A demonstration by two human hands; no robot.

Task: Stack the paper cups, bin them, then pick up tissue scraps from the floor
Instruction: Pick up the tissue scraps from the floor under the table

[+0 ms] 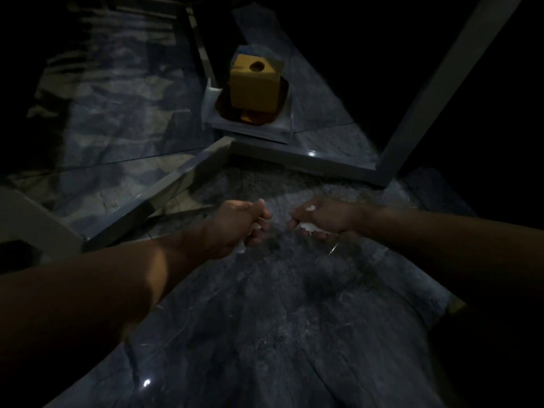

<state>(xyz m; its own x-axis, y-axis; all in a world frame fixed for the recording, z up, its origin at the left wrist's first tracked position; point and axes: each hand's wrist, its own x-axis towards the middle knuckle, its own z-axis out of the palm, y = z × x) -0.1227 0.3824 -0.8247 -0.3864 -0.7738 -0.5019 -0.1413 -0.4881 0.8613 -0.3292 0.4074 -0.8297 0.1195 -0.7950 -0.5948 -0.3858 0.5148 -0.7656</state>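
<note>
Both my arms reach forward over a dark grey marble floor point(265, 319). My left hand point(238, 225) is closed in a fist, and white tissue scraps point(241, 248) poke out below its fingers. My right hand point(323, 219) is also closed, knuckles up, on a wad of white tissue point(309, 227); a small white bit point(310, 207) sticks to its back. The two hands are a short gap apart, just above the floor. No paper cups are in view. The scene is very dim.
A yellow box with a round hole on top point(254, 83) stands on a dark tray on white paper, beyond a raised grey ledge point(294, 156). A pale frame point(441, 83) rises at the right. A grey edge point(141, 201) runs diagonally at the left.
</note>
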